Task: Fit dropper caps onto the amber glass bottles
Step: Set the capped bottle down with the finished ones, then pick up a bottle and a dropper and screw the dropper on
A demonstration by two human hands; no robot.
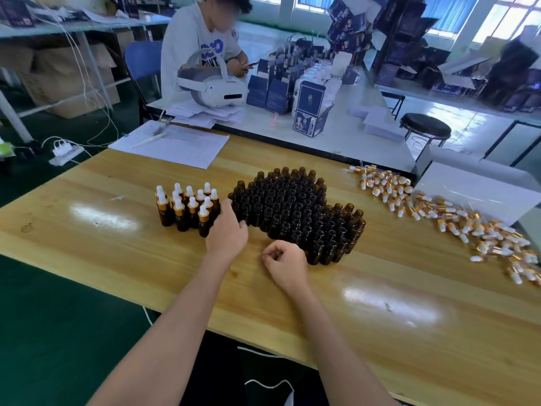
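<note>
Your right grip (285, 259) rests on the tabletop (117, 259) in front of the open amber bottles (292, 212), fingers curled in toward the palm with nothing visible in them. Your left grip (227, 230) reaches forward into the gap between those open bottles and the capped bottles (187, 206), fingertips touching the bottles there. The back of the hand hides its fingers, so you cannot tell whether it holds one. The capped bottles stand upright in a small cluster to the left, and the open ones are packed tightly just beside them. Loose dropper caps (439, 212) lie scattered well to the right, next to a white box (480, 189). A paper sheet (175, 145) lies at the far edge.
</note>
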